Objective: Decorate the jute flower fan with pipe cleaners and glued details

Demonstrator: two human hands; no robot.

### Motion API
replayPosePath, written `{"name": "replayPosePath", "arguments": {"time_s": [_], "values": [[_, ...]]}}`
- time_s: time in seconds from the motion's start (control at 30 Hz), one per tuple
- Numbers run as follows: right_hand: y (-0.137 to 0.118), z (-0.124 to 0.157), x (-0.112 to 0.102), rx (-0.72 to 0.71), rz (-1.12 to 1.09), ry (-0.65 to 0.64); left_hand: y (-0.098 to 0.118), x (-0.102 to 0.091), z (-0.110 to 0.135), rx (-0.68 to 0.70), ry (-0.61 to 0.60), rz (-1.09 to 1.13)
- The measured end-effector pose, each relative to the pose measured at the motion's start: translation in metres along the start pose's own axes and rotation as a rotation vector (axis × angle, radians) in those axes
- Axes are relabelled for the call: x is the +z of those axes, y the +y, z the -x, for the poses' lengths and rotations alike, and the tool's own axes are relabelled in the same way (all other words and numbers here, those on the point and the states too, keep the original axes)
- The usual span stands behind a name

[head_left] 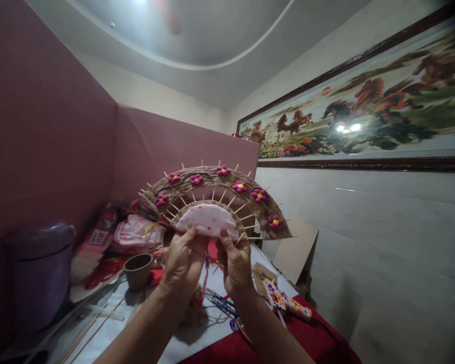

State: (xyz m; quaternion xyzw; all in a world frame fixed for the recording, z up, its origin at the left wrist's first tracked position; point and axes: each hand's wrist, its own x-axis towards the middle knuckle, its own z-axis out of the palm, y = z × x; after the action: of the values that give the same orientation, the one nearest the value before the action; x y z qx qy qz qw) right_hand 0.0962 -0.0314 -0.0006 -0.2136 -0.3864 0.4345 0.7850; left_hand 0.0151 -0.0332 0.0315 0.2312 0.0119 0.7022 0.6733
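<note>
Head view: your left hand (185,253) and right hand (233,260) grasp the lower edge of the fan (200,218), thumbs on its pale panel, raised above the table (191,348); both forearms reach forward, converging.

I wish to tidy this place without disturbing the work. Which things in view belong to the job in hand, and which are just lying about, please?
Belonging to the job:
fan, held by the left hand and right hand
its flowers
its spotted cloth
perhaps the blue tool

Apparently just standing about, untouched:
cup
purple bin
</note>
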Motion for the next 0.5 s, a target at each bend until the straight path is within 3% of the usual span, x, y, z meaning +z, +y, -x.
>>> {"name": "replayPosePath", "arguments": {"time_s": [0.07,0.23,0.5], "values": [[-0.001,-0.008,-0.006,0.033,-0.051,-0.013,-0.004,-0.004,0.000,0.038,-0.056,-0.075],[0.006,-0.028,-0.027,0.143,-0.148,-0.106,-0.011,-0.016,-0.004,0.058,-0.037,-0.232],[0.026,-0.031,-0.044,0.188,-0.167,-0.049,-0.015,-0.028,-0.014,0.105,-0.055,-0.323]]}}
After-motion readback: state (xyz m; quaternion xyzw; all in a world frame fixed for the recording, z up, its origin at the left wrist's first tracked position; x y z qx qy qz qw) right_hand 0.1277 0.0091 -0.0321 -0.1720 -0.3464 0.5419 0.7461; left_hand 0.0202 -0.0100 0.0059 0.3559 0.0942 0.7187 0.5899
